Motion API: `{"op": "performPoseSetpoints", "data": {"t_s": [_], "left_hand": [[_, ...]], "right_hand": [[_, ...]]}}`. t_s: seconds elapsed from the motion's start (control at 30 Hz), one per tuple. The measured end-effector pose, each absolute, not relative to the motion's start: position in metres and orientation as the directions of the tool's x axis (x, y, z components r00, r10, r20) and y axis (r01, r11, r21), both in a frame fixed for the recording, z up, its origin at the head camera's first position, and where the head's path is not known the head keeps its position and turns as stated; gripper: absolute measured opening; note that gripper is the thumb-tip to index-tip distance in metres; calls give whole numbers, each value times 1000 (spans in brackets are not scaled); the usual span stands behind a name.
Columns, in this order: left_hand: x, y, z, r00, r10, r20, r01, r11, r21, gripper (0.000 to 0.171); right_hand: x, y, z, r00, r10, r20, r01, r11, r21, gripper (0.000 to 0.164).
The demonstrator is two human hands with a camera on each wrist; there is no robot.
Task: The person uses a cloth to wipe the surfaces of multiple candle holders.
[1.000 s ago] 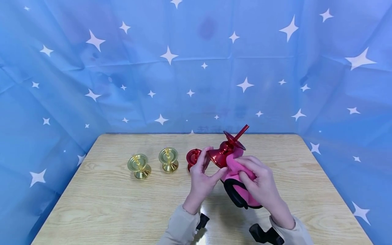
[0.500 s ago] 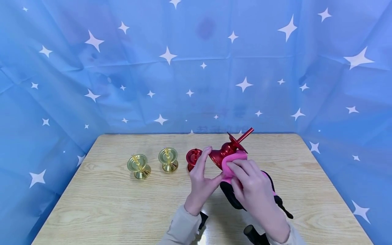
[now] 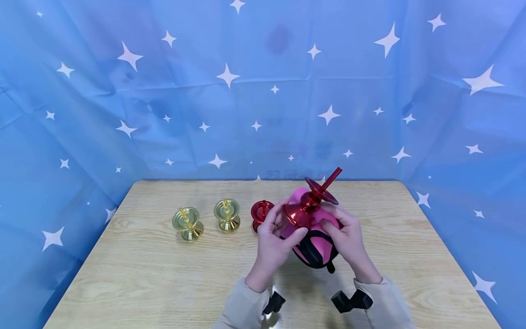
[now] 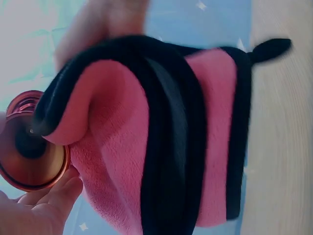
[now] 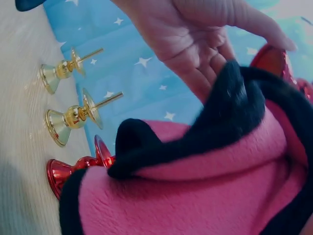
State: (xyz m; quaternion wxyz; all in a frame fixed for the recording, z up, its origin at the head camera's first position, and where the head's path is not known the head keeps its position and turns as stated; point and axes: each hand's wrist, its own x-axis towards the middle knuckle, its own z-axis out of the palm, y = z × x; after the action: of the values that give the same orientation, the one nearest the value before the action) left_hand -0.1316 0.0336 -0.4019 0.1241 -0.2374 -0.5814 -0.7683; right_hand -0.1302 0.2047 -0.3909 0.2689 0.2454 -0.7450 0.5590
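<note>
My left hand grips a shiny red candlestick by its flared foot. It is held over the table, tilted so that its dish and thin spike point up and to the right. A pink cloth with black edging is in my right hand, wrapped behind and under the candlestick's stem. In the left wrist view the hollow underside of the candlestick's foot faces the camera, with the cloth hanging beside it. The right hand's fingertips are partly hidden behind the stem and the cloth.
Another red candlestick stands just left of my left hand, partly covered by it. Two gold candlesticks stand upright farther left on the wooden table. A blue star-patterned sheet hangs behind the table.
The right hand has shifted, first down and left, then back up and right. The cloth now shows on both sides of the candlestick's stem and hangs between the hands. The left hand keeps its grip.
</note>
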Motion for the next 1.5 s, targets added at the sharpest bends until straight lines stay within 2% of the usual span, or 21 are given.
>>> {"op": "performPoseSetpoints", "data": {"t_s": [0.1,0.17,0.3,0.47,0.6,0.87,0.97,1.07,1.13,1.23,1.3,1.4,1.5], "left_hand": [[-133,33,-403,-873,78,482,430,-342,835,57],[-134,34,-404,-866,64,496,447,-343,826,57],[-135,35,-404,-846,29,533,503,-291,814,58],[-138,34,-404,-824,-24,566,554,-239,797,59],[-138,32,-405,-821,-27,570,560,-238,794,58],[-137,29,-406,-863,31,505,474,-299,828,58],[-136,29,-405,-853,35,521,489,-295,821,59],[-135,32,-404,-832,41,554,527,-256,811,61],[-134,33,-405,-822,45,567,543,-234,806,62],[-133,33,-406,-827,52,559,532,-246,810,62],[-133,32,-407,-838,59,542,514,-248,821,62],[-132,31,-407,-850,71,522,495,-236,836,63],[-133,32,-408,-839,56,541,523,-189,831,64]], "right_hand": [[-132,207,-390,-766,-118,632,-642,201,-740,28],[-132,207,-389,-752,-150,642,-659,194,-727,29],[-126,207,-383,-725,-174,667,-688,231,-688,32],[-113,207,-373,-738,-173,653,-674,246,-697,34],[-109,206,-371,-751,-137,645,-658,236,-716,35],[-112,198,-381,-779,-54,625,-617,241,-749,32],[-116,194,-383,-792,-8,611,-587,285,-758,27],[-118,190,-383,-839,58,541,-505,283,-815,24],[-119,190,-382,-888,121,444,-407,243,-881,24],[-120,193,-379,-946,201,256,-245,76,-966,28],[-122,196,-378,-960,220,173,-188,-52,-981,32],[-123,201,-377,-972,182,152,-185,-180,-966,33],[-121,203,-377,-975,125,184,-206,-198,-958,30]]}}
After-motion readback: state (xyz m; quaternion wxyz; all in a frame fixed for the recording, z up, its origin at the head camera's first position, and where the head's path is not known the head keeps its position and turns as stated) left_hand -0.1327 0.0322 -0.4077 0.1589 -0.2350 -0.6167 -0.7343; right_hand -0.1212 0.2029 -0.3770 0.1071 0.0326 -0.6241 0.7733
